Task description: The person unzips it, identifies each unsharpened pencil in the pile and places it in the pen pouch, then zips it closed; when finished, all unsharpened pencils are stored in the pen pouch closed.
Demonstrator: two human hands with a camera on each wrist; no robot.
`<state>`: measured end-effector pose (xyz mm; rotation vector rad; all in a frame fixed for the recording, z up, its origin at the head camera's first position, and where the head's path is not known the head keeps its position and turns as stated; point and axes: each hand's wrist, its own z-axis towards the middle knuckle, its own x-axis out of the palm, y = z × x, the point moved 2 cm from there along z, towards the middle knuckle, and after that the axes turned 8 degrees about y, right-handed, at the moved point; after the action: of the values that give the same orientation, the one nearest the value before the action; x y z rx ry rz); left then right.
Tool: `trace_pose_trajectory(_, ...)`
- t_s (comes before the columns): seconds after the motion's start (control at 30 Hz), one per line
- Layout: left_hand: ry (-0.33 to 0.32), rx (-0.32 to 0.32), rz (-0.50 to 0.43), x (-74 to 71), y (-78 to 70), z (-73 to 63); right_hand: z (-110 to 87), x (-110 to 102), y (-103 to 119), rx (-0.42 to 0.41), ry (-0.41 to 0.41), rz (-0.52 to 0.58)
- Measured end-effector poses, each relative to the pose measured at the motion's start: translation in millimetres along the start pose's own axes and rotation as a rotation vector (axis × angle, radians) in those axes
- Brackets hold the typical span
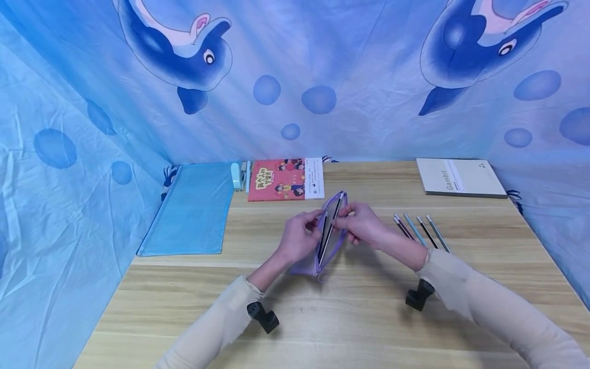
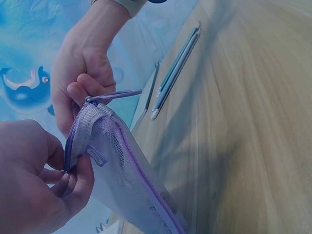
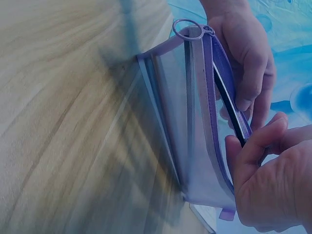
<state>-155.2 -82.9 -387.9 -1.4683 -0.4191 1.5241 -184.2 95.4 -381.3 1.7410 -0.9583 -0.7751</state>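
Note:
A see-through mesh pencil pouch with purple zipper edging (image 1: 305, 267) stands unzipped on the table, in the middle of the head view. My left hand (image 1: 300, 236) holds its left edge by the opening, fingers curled on the zipper band. With thumb and fingers my right hand (image 1: 364, 224) pinches a dark pencil (image 3: 228, 100) that lies slanted in the opening. Another dark pencil (image 1: 323, 233) shows beside it inside the pouch. Through the mesh, in the right wrist view, long thin shapes lean along the bottom. A ring pull (image 3: 187, 29) hangs at one end of the zipper.
Several pencils (image 1: 426, 230) lie right of the pouch, partly under the right forearm. Behind stand a red booklet (image 1: 276, 180), a mint stapler (image 1: 237, 177) and a white Gambit notebook (image 1: 461, 178). A blue mesh folder (image 1: 189, 210) lies at left.

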Motion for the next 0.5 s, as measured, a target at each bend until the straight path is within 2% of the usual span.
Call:
trace_pose_trajectory(0.2, -0.004, 0.013, -0.002, 0.0, 1.0, -1.0, -1.2, -1.4, -0.4, 0.012, 0.000, -0.022)
trace_pose_trajectory(0.3, -0.006, 0.019, 0.000, -0.1, 1.9, -1.4, -4.6, -6.1, -0.7, -0.028, -0.020, -0.072)
trace_pose_trajectory(0.4, -0.004, 0.020, 0.006, -1.6, 1.7, -2.5, -7.6, -15.5, 0.8, -0.115, -0.081, -0.204)
trace_pose_trajectory(0.5, 0.007, 0.023, 0.015, -4.0, 1.7, -3.4, -8.4, -30.6, 2.6, -0.261, -0.159, -0.429)
